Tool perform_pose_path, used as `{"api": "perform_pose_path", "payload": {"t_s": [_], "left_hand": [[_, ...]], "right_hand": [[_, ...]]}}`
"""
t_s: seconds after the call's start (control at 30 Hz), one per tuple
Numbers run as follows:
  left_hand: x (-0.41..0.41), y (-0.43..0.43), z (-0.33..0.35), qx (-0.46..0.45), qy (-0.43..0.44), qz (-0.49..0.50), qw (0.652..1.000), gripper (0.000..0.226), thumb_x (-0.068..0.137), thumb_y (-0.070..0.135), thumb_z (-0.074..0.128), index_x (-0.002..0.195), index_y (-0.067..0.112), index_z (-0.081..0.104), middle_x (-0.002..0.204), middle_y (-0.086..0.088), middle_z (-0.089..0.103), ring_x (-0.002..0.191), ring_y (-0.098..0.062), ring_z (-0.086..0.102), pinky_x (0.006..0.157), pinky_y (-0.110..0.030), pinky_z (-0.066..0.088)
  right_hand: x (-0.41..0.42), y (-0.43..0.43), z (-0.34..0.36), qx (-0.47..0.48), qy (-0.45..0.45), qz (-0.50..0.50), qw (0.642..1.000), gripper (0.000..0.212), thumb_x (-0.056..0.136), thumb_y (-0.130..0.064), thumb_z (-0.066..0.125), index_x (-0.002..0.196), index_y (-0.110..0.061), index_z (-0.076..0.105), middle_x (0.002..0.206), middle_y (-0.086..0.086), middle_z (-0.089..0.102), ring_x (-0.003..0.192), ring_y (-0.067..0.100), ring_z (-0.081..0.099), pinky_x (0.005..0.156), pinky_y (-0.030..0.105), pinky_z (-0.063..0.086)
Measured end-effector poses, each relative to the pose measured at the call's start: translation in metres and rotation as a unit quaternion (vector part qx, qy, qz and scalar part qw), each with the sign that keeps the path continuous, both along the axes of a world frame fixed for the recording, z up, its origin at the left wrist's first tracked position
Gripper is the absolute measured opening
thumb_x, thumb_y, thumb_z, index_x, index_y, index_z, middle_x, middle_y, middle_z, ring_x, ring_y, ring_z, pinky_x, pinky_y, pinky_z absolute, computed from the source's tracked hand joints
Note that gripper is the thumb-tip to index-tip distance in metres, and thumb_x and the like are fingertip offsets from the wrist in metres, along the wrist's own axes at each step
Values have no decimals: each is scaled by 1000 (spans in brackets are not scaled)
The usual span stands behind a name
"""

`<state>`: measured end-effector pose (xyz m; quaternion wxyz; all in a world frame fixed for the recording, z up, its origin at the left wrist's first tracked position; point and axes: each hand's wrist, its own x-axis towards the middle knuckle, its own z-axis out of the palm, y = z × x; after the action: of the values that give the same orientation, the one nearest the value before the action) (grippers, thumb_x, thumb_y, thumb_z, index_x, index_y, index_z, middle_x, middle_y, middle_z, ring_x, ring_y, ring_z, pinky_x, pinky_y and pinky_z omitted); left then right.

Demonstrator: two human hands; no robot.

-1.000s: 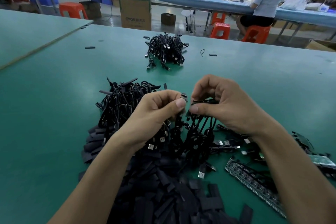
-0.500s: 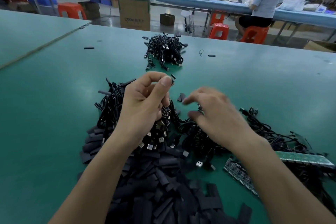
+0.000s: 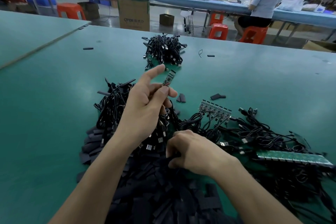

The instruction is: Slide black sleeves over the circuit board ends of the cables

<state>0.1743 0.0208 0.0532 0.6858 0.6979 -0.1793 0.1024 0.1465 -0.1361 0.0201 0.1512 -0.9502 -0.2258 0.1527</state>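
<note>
My left hand [image 3: 145, 103] is raised over the cable heap and pinches a cable just below its small bare circuit board [image 3: 169, 78], which sticks up past my fingertips. Lower down, my right hand [image 3: 192, 152] rests on the pile of flat black sleeves [image 3: 154, 187], fingers curled onto one; the fingertips are hidden. A tangle of black USB cables [image 3: 112, 107] lies under and left of my left hand. A row of joined circuit boards with cables [image 3: 215, 110] lies to the right.
A second heap of cables [image 3: 163, 51] sits farther back on the green table [image 3: 54, 96]. A green board strip [image 3: 294, 157] and more cables [image 3: 263, 132] lie at right. Loose sleeves [image 3: 217, 96] are scattered. A person sits at a far bench [image 3: 263, 0].
My left hand rose and now holds a cable's circuit board end upright. My right hand pulled away from it, back and down onto the sleeve pile.
</note>
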Motion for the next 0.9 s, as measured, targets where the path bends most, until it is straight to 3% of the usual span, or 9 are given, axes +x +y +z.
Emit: {"api": "perform_pose_path", "payload": {"t_s": [0.13, 0.27, 0.33, 0.47, 0.57, 0.7, 0.83, 0.9], "left_hand": [[-1, 1, -1, -2, 13, -1, 1000, 16, 102, 2, 52, 106, 18, 54, 89, 1, 77, 65, -8, 63, 58, -19, 50], [-2, 0, -2, -7, 12, 5, 1000, 18, 97, 1, 61, 100, 18, 66, 87, -9, 75, 60, -7, 59, 58, -19, 52], [-2, 0, -3, 11, 0, 6, 1000, 22, 95, 6, 65, 99, 26, 71, 84, -11, 74, 62, -10, 60, 61, -28, 55], [-2, 1, -5, 60, -5, 4, 998, 23, 95, 17, 68, 96, 39, 73, 77, -2, 73, 64, -9, 64, 69, -39, 55], [-3, 0, -6, 86, -3, 17, 996, 19, 94, 21, 69, 97, 39, 74, 73, 4, 71, 62, -15, 63, 64, -39, 55], [-2, -1, -7, 110, 5, 38, 993, 15, 93, 23, 71, 99, 36, 75, 72, 5, 69, 67, -30, 61, 62, -40, 53], [-2, 1, -7, 123, 2, 49, 991, 14, 92, 24, 71, 100, 34, 76, 74, 2, 71, 70, -26, 63, 64, -33, 54], [-2, 2, -7, 122, 1, 49, 991, 14, 92, 23, 71, 100, 34, 76, 75, 4, 71, 71, -23, 64, 65, -29, 54]], "right_hand": [[0, -5, 0, 44, -21, -42, 998, 13, 85, -36, 74, 87, -29, 64, 96, -9, 58, 92, 17, 60, 82, 38, 53], [5, -12, 13, 161, -67, -114, 978, 14, 91, -25, 70, 83, -22, 59, 76, -4, 69, 70, 13, 67, 72, 40, 57], [8, -19, 20, 247, -75, -147, 955, 15, 93, -19, 68, 83, -22, 57, 73, 1, 72, 64, 14, 69, 66, 37, 58], [11, -30, 33, 411, -97, -188, 887, 15, 94, -17, 68, 90, -31, 70, 69, -1, 72, 55, 10, 67, 55, 14, 48], [12, -33, 40, 494, -119, -201, 838, 20, 92, -14, 70, 90, -33, 76, 67, -2, 69, 57, 7, 63, 55, 14, 46], [10, -35, 44, 527, -124, -192, 818, 12, 83, -12, 77, 89, -22, 78, 73, -3, 74, 65, 6, 66, 62, 14, 49], [8, -38, 44, 526, -141, -211, 811, 30, 81, -4, 78, 101, -26, 74, 81, -9, 77, 69, 3, 69, 70, 13, 53], [7, -39, 43, 518, -159, -214, 813, 28, 81, -11, 78, 102, -29, 74, 82, -11, 76, 68, 4, 69, 72, 16, 55]]}}
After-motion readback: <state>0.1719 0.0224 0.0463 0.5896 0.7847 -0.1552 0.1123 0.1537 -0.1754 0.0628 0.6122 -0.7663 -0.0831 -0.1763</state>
